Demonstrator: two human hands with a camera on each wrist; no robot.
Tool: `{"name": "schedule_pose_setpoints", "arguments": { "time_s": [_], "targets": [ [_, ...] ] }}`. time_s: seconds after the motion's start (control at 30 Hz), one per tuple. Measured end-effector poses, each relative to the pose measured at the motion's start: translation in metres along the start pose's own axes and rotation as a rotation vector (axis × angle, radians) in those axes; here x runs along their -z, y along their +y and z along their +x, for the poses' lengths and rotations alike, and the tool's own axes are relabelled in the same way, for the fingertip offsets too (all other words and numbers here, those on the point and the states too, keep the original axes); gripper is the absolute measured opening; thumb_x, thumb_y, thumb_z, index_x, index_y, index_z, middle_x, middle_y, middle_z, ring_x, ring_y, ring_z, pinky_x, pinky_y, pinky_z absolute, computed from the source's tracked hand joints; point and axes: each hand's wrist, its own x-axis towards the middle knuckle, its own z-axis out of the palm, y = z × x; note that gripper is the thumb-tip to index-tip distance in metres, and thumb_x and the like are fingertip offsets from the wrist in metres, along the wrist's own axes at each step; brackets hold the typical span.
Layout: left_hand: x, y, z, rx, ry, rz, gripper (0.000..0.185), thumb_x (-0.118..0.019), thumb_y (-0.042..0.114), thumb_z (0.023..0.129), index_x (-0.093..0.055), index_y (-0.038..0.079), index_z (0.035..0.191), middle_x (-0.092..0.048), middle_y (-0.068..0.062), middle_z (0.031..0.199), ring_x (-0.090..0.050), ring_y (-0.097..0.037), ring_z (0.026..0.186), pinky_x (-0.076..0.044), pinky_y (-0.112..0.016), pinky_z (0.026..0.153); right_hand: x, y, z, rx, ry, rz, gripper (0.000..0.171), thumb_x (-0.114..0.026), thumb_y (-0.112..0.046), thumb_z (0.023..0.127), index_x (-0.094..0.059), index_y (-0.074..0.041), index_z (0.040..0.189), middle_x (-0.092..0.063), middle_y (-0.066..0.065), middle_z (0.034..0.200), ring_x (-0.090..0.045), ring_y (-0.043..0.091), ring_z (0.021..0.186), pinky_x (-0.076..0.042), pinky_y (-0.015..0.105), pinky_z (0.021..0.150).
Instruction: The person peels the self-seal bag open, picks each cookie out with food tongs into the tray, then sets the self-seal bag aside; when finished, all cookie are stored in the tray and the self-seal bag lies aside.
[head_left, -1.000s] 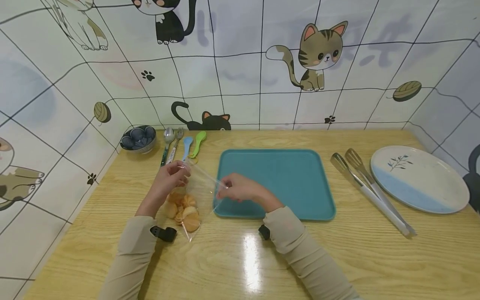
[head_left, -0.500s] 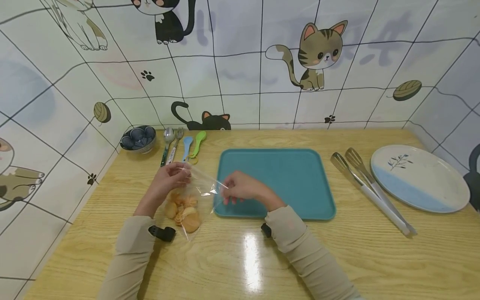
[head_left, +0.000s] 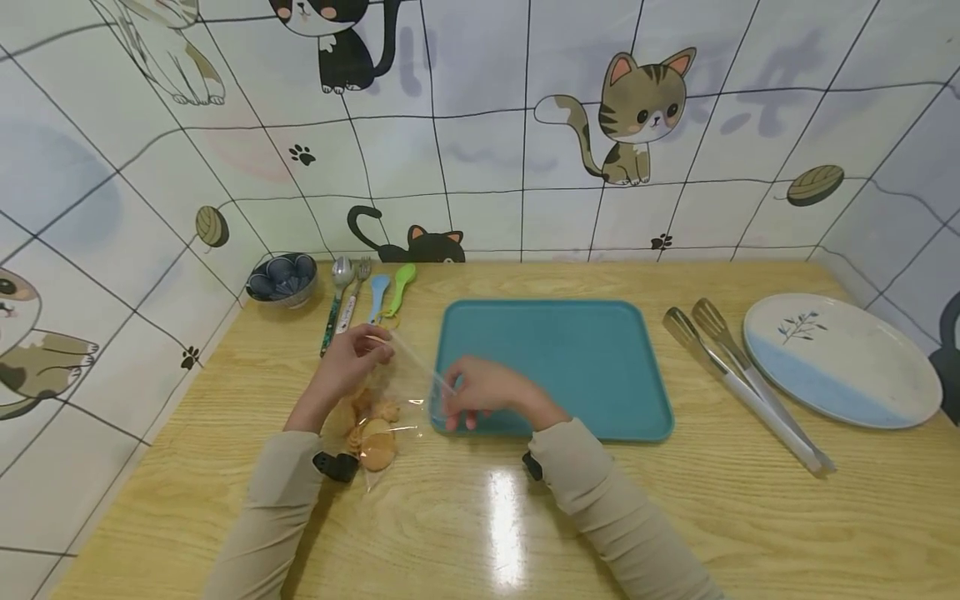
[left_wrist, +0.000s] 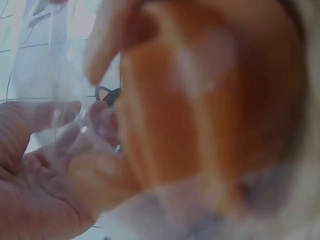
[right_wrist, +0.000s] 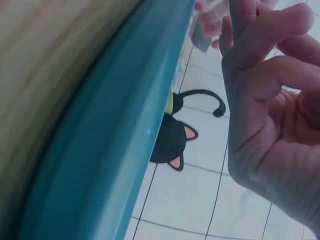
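Observation:
A clear plastic bag hangs between my two hands, its top edge stretched from one to the other. Round orange-tan pieces, which look like biscuits or crackers, lie in its lower part. My left hand pinches the bag's upper left corner. At the upper right corner, my right hand pinches the edge with curled fingers, over the left side of the teal tray. In the left wrist view the orange pieces appear large and blurred behind the film. The right wrist view shows the curled right fingers above the tray's rim.
Behind the left hand lie a metal spoon, a fork, a blue spoon and a green spoon. A dark patterned bowl stands at the back left. Tongs and an oval plate are at the right.
The bag's top edge has tilted a little, with my right hand slightly lower than half a second ago. The orange pieces have shifted slightly lower. Both hands keep hold of the bag.

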Motion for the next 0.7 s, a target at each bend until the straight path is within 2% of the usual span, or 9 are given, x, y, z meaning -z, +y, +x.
{"name": "schedule_pose_setpoints", "arguments": {
  "time_s": [0.13, 0.2, 0.27, 0.37, 0.47, 0.53, 0.6, 0.7],
  "targets": [
    [0.002, -0.002, -0.004, 0.062, -0.087, 0.071, 0.028, -0.054, 0.017, 0.094, -0.059, -0.005, 0.112, -0.065, -0.017, 0.096, -0.061, -0.025, 0.085, -0.047, -0.032, 0.069, 0.005, 0.001, -0.002, -0.019, -0.007, 0.002, 0.007, -0.059, -0.004, 0.089, -0.061, -0.001, 0.084, -0.068, 0.012, 0.069, -0.058, 0.028, 0.05, -0.027, 0.026, 0.041],
    [0.005, -0.005, -0.004, 0.094, -0.134, 0.073, 0.028, -0.053, 0.019, 0.095, -0.061, -0.004, 0.108, -0.064, -0.013, 0.092, -0.056, -0.019, 0.078, -0.044, -0.029, 0.064, 0.006, 0.002, -0.002, -0.012, -0.017, 0.003, 0.007, -0.059, -0.005, 0.09, -0.06, -0.001, 0.084, -0.068, 0.011, 0.07, -0.059, 0.031, 0.053, -0.027, 0.026, 0.041],
    [0.01, -0.005, -0.006, 0.089, -0.162, 0.017, 0.028, -0.051, 0.019, 0.096, -0.062, -0.005, 0.102, -0.064, -0.011, 0.087, -0.056, -0.016, 0.076, -0.044, -0.027, 0.066, 0.008, 0.0, -0.004, 0.009, -0.034, -0.001, 0.006, -0.057, -0.004, 0.09, -0.059, 0.001, 0.087, -0.068, 0.011, 0.07, -0.059, 0.032, 0.055, -0.029, 0.024, 0.042],
    [0.02, 0.001, -0.01, 0.038, -0.164, -0.133, 0.026, -0.049, 0.017, 0.096, -0.058, -0.007, 0.094, -0.061, -0.011, 0.084, -0.058, -0.017, 0.075, -0.046, -0.026, 0.072, 0.015, -0.005, -0.011, 0.078, -0.059, -0.022, 0.009, -0.053, -0.004, 0.092, -0.058, 0.003, 0.094, -0.068, 0.011, 0.072, -0.058, 0.034, 0.057, -0.031, 0.022, 0.042],
    [0.032, 0.018, -0.018, -0.034, -0.138, -0.252, 0.026, -0.048, 0.019, 0.097, -0.056, -0.006, 0.093, -0.06, -0.01, 0.082, -0.063, -0.021, 0.079, -0.048, -0.028, 0.08, 0.026, -0.015, -0.024, 0.181, -0.059, -0.044, 0.015, -0.049, -0.007, 0.095, -0.058, 0.004, 0.097, -0.067, 0.011, 0.073, -0.055, 0.041, 0.06, -0.032, 0.022, 0.043],
    [0.038, 0.03, -0.023, -0.083, -0.114, -0.299, 0.027, -0.05, 0.021, 0.098, -0.057, -0.005, 0.098, -0.06, -0.012, 0.081, -0.065, -0.025, 0.077, -0.049, -0.031, 0.081, 0.034, -0.021, -0.033, 0.24, -0.025, -0.055, 0.018, -0.048, -0.011, 0.097, -0.058, 0.002, 0.095, -0.066, 0.013, 0.073, -0.051, 0.045, 0.06, -0.032, 0.023, 0.043],
    [0.04, 0.043, -0.028, -0.136, -0.082, -0.317, 0.027, -0.052, 0.022, 0.097, -0.06, -0.003, 0.102, -0.062, -0.011, 0.08, -0.065, -0.025, 0.076, -0.05, -0.032, 0.08, 0.042, -0.025, -0.042, 0.278, 0.028, -0.055, 0.02, -0.047, -0.013, 0.098, -0.058, 0.002, 0.092, -0.064, 0.016, 0.072, -0.049, 0.043, 0.058, -0.032, 0.024, 0.044],
    [0.036, 0.062, -0.035, -0.197, -0.041, -0.339, 0.028, -0.054, 0.02, 0.096, -0.061, -0.004, 0.107, -0.064, -0.013, 0.081, -0.067, -0.026, 0.074, -0.051, -0.034, 0.078, 0.054, -0.027, -0.056, 0.308, 0.121, -0.044, 0.021, -0.047, -0.015, 0.099, -0.058, 0.0, 0.091, -0.059, 0.018, 0.07, -0.047, 0.033, 0.054, -0.033, 0.024, 0.044]
  ]
}}
